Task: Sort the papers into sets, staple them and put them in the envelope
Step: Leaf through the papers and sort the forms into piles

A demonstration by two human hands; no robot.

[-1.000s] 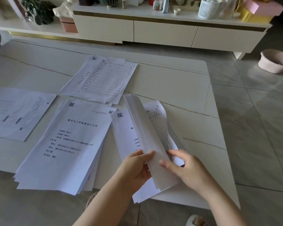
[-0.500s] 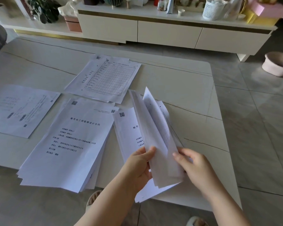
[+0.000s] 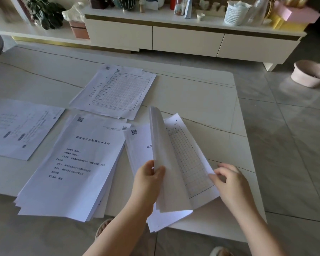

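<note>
Near the table's front right lies a paper stack [image 3: 137, 148] with a QR code at its top. My left hand [image 3: 148, 180] grips a bundle of its upper sheets [image 3: 164, 163] and holds them lifted on edge. That uncovers a sheet printed with a grid table [image 3: 188, 159]. My right hand [image 3: 231, 183] pinches this sheet at its right edge. To the left lies a thick pile with a title page [image 3: 78, 163]. A pile of table forms [image 3: 118, 89] sits further back. Another sheet [image 3: 17, 126] lies at the far left. No stapler or envelope is in view.
The white marble table [image 3: 201, 100] ends at its right edge [image 3: 248, 145], with tiled floor beyond. A pink basin [image 3: 310, 74] sits on the floor at the right. A low white cabinet [image 3: 174, 37] with clutter on top runs along the back.
The sheet my right hand was turning has come down flat to the right, showing its grid table. My right hand slid right to that sheet's edge. My left hand keeps the bundle lifted.
</note>
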